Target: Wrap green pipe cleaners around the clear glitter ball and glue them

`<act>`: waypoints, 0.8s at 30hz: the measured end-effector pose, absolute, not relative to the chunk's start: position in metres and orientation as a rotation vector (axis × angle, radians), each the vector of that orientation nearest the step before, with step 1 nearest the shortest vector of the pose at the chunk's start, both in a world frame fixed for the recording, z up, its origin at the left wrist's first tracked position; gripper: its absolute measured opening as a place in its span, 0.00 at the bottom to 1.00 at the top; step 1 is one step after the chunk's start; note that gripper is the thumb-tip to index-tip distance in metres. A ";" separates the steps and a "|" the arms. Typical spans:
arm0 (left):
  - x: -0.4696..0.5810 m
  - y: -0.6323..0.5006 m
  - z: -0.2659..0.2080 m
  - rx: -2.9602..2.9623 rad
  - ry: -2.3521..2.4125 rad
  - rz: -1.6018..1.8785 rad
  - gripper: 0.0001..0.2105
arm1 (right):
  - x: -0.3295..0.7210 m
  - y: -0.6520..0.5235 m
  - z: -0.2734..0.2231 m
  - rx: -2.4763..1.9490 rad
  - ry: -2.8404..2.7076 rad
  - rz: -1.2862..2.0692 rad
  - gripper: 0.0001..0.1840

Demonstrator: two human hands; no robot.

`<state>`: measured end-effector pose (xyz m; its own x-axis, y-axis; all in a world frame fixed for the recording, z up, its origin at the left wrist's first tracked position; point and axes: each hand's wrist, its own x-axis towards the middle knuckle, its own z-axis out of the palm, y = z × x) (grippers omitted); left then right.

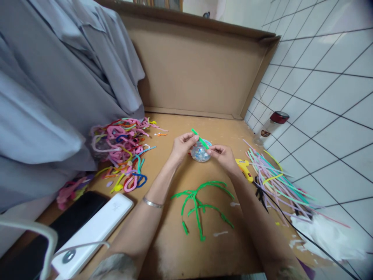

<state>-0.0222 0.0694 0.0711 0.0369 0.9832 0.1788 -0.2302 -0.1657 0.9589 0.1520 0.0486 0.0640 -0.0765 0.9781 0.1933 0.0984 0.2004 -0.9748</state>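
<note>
A short green pipe cleaner is stretched between my two hands, slanting down to the right. My left hand pinches it near its upper end, and the fingers of my right hand pinch its lower end. Just below and behind it sits a round, clear plastic container with small pale bits in it, partly covered by my fingers. Nearer to me, a branching shape of joined green pipe cleaners lies flat on the cardboard, between my forearms.
Coloured pipe cleaners are heaped at left, beside a white power bank. A yellow glue gun, loose pipe cleaner stems and crumpled white plastic lie at right. A glass bottle stands by the tiled wall; a cardboard panel closes the back.
</note>
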 end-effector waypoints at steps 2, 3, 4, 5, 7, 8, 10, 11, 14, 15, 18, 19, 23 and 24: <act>-0.016 0.067 0.069 1.232 0.902 1.303 0.21 | 0.151 0.049 0.062 -1.118 -1.402 1.043 0.13; -0.014 0.066 0.068 1.253 0.899 1.272 0.21 | 0.151 0.049 0.061 -1.133 -1.402 1.025 0.13; -0.011 0.066 0.067 1.269 0.897 1.251 0.20 | 0.151 0.049 0.061 -1.147 -1.408 1.007 0.14; -0.010 0.065 0.066 1.277 0.894 1.239 0.20 | 0.151 0.048 0.060 -1.159 -1.416 0.997 0.15; -0.009 0.066 0.064 1.269 0.881 1.230 0.20 | 0.152 0.047 0.061 -1.169 -1.446 1.014 0.16; -0.009 0.067 0.064 1.259 0.868 1.228 0.20 | 0.152 0.047 0.062 -1.162 -1.464 1.034 0.17; -0.013 0.068 0.064 1.254 0.830 1.211 0.20 | 0.151 0.045 0.065 -1.131 -1.481 1.056 0.18; -0.015 0.068 0.064 1.272 0.806 1.187 0.20 | 0.151 0.045 0.067 -1.115 -1.473 1.049 0.18; -0.021 0.065 0.069 1.438 0.725 1.050 0.20 | 0.151 0.045 0.071 -1.071 -1.380 0.988 0.20; -0.022 0.064 0.070 1.515 0.701 1.000 0.20 | 0.152 0.046 0.072 -1.061 -1.350 0.967 0.20; -0.025 0.061 0.074 1.718 0.695 0.900 0.18 | 0.154 0.048 0.072 -1.045 -1.324 0.906 0.19; -0.026 0.061 0.074 1.763 0.711 0.881 0.17 | 0.155 0.049 0.072 -1.051 -1.333 0.882 0.18; -0.031 0.065 0.071 1.790 0.776 0.903 0.14 | 0.157 0.049 0.071 -1.079 -1.317 0.818 0.14; -0.033 0.066 0.070 1.773 0.802 0.930 0.14 | 0.158 0.049 0.072 -1.079 -1.289 0.817 0.14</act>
